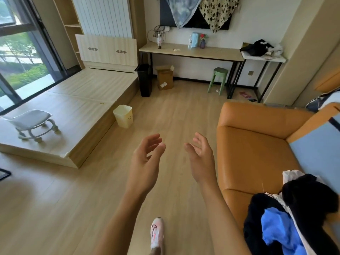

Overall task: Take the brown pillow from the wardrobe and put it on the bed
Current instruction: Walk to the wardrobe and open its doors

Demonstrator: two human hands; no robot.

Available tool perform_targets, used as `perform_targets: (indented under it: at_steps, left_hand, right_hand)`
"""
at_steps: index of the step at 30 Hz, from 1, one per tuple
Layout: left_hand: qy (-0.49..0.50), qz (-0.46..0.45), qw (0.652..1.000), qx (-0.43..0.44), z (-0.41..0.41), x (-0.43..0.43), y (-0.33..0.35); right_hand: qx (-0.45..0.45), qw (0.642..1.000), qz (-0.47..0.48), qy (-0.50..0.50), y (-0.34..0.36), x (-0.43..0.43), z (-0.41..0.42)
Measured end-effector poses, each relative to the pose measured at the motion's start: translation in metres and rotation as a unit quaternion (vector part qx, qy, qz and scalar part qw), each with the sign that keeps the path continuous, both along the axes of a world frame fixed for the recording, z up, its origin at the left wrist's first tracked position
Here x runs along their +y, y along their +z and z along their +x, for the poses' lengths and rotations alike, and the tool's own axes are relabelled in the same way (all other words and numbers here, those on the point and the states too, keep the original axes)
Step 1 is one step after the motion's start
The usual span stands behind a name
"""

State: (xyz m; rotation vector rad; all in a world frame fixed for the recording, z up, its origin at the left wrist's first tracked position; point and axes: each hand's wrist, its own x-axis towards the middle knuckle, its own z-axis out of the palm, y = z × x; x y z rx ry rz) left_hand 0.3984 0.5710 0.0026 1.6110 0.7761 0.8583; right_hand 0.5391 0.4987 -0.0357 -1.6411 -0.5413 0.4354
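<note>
My left hand (146, 161) and my right hand (200, 159) are held out in front of me over the wooden floor, palms facing each other, fingers spread, holding nothing. No brown pillow shows in the head view. A white slatted cabinet front (103, 15) stands at the back left above a low wooden platform (77, 100); I cannot tell whether it is the wardrobe. At the right is an orange padded piece (257, 144) with a blue sheet (320, 159), perhaps the bed.
A cream waste bin (123, 115) stands by the platform edge. A white wheeled stool (35, 124) sits on the platform. A black bin (145, 80), cardboard box (165, 78) and green stool (218, 80) line the far desk (191, 52). Clothes (294, 214) are piled at right.
</note>
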Motion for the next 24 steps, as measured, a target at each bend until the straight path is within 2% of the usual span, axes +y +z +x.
perform_targets:
  at_steps: [5,11,24]
  left_hand:
    - [-0.042,-0.015,0.999,-0.007,0.089,0.085,-0.014]
    - [-0.066,-0.013,0.997,-0.023,0.206,0.197,0.001]
    - [-0.142,-0.014,0.990,0.005,0.422,0.354,0.005]
  right_hand:
    - [0.003,1.000,-0.010,-0.028,-0.010,0.074,0.082]
    - [-0.018,0.998,-0.009,-0.066,0.015,0.170,0.194]
    - [-0.005,0.992,-0.006,-0.129,0.007,0.320,0.394]
